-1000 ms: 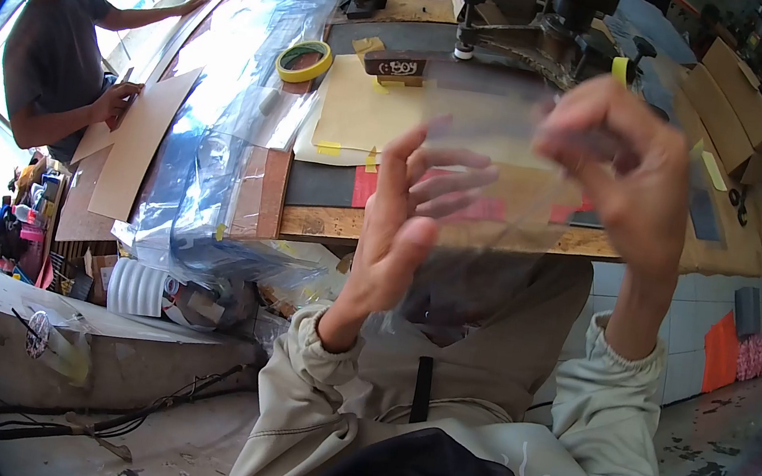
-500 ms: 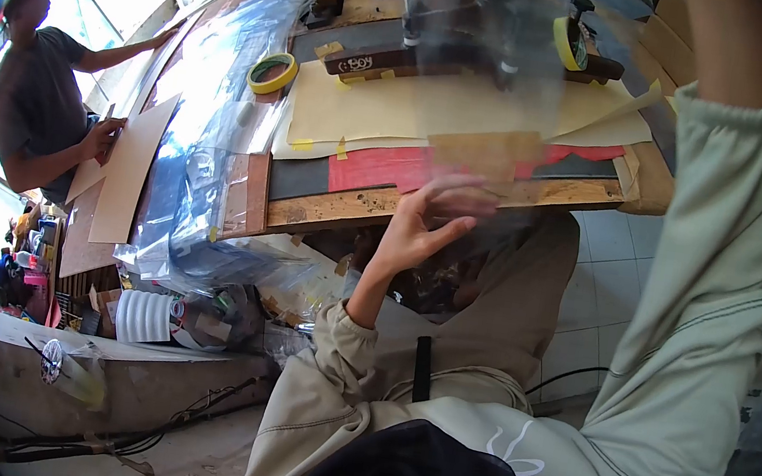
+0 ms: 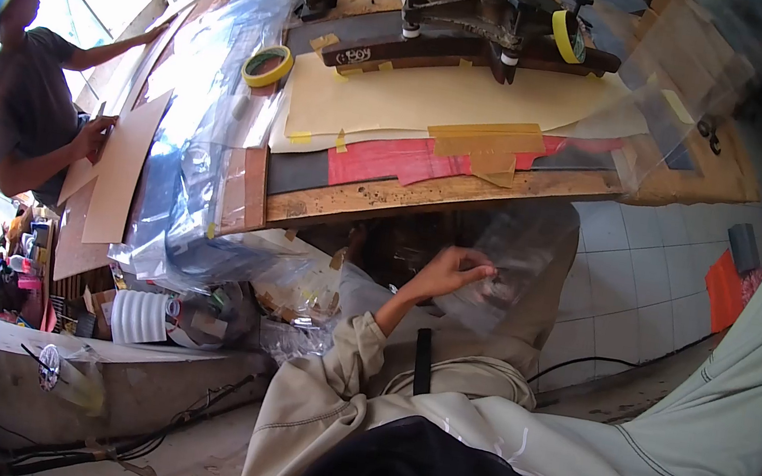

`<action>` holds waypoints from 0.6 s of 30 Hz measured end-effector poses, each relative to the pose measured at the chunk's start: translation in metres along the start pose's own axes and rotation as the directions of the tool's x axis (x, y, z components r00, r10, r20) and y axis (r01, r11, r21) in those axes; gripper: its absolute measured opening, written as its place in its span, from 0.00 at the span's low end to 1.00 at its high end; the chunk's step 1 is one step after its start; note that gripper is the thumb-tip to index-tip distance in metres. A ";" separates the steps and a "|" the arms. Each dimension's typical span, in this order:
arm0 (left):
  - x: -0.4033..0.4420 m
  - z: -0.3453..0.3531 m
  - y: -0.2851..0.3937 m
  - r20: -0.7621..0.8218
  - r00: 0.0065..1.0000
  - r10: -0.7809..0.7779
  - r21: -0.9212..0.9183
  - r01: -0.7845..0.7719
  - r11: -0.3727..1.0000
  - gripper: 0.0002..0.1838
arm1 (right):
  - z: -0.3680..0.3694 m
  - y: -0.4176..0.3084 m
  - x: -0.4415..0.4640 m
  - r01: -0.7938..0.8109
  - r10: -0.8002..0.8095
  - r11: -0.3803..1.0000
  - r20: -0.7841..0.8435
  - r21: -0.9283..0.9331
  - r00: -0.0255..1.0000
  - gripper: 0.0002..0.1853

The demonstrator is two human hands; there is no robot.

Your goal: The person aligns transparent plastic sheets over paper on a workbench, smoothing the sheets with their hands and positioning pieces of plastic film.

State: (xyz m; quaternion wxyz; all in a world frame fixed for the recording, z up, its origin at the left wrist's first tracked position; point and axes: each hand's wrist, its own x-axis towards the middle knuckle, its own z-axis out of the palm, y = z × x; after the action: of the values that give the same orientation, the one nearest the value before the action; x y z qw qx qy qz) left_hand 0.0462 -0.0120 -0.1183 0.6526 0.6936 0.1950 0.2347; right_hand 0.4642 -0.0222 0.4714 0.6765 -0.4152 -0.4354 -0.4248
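My left hand (image 3: 450, 275) is below the table's front edge, above my lap. Its thumb and fingers pinch a clear plastic sheet (image 3: 502, 289), which is partly blurred and hard to see against my trousers. My right sleeve (image 3: 747, 324) stretches up along the right side; the hand itself lies outside the picture. More clear plastic film (image 3: 691, 77) hangs over the table's right end, smeared by motion. Whether both pieces are one sheet I cannot tell. On the table, cream paper (image 3: 419, 107) lies with red material (image 3: 377, 164) and brown tape (image 3: 482, 140) along its front edge.
A dark wooden bar (image 3: 368, 53) with a metal clamp fixture (image 3: 475, 19) stands behind the paper. Yellow tape rolls (image 3: 267, 67) and crumpled plastic wrap (image 3: 184, 181) are on the table. At left, another person (image 3: 36, 92) handles brown board (image 3: 130, 169). A cable crosses the tiled floor (image 3: 629, 273).
My left hand has dropped from the table edge to above my lap. My right arm has swung outward to the right, and the blurred plastic over the table has shifted right, uncovering the clamp.
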 end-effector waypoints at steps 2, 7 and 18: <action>0.006 -0.003 0.021 0.043 0.996 -0.072 0.091 0.068 0.993 0.17 | -0.010 0.020 0.017 0.024 -0.026 0.998 -0.041 -0.051 0.999 0.09; 0.020 -0.007 0.081 0.094 0.983 -0.160 0.071 0.153 0.986 0.20 | -0.003 0.007 0.015 0.182 -0.215 0.969 -0.206 -0.168 0.955 0.11; -0.182 -0.140 0.148 -0.018 0.981 -0.191 0.519 0.172 0.837 0.10 | 0.070 -0.114 -0.071 -0.026 0.037 0.942 -0.027 0.334 0.999 0.08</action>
State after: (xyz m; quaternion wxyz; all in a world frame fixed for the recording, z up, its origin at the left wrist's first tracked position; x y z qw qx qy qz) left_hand -0.1884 -0.0141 0.0213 0.4644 0.8258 0.3044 0.0988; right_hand 0.3227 0.0246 0.4456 0.7507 -0.2947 -0.4831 -0.3408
